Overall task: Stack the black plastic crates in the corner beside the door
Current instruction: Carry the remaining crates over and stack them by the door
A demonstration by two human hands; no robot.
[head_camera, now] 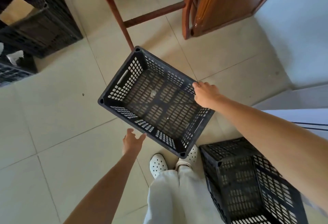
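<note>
pale tiled floor (pixel 58 117), black crate stack (pixel 40 28), lone crate (pixel 248 179), chair legs (pixel 124 26)

Black perforated crate (pixel 156 99), cream tiled floor (pixel 53 117), white holed shoes (pixel 158 164).

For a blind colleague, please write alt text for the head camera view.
Seen from above, the right hand grips the rim of an empty black crate above a tiled floor, while the open left hand reaches toward its near edge. Another black crate stands by the person's white shoes; more crates sit far left.
</note>
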